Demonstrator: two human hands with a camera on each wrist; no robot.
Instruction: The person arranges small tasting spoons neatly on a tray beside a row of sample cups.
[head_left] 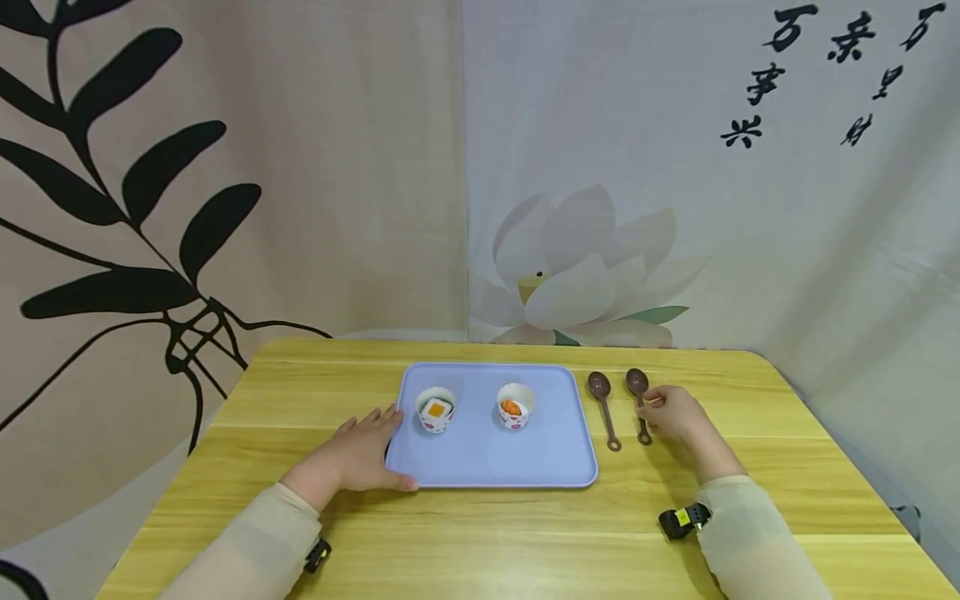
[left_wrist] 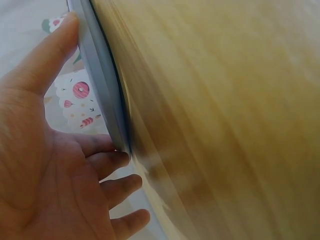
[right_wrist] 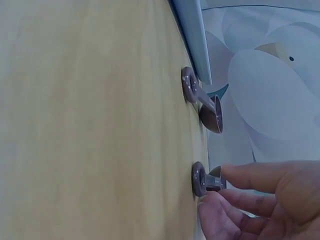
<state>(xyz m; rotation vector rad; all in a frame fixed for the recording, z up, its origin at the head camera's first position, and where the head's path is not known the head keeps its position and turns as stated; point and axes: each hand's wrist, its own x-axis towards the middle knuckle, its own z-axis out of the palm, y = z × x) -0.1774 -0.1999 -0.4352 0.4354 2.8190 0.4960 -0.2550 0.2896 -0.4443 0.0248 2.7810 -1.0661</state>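
Note:
My left hand [head_left: 360, 457] rests at the near left corner of a light blue tray [head_left: 480, 462], its thumb at the front edge and its extended fingers along the left side. In the left wrist view the thumb and fingers touch the tray's rim [left_wrist: 102, 87]. On the tray stand two small patterned paper cups: the left cup [head_left: 434, 425] holds a white and orange piece, the right cup [head_left: 515, 421] an orange piece. My right hand [head_left: 675, 412] pinches the handle of the right brown spoon [head_left: 637, 382] between thumb and fingers, close over the table. A matching spoon [head_left: 600, 386] lies beside it.
The wooden table [head_left: 510, 542] has its far edge close behind the tray and spoons. A printed curtain [head_left: 375, 167] hangs behind it. The left spoon [right_wrist: 190, 85] lies between the tray's right edge and my right hand.

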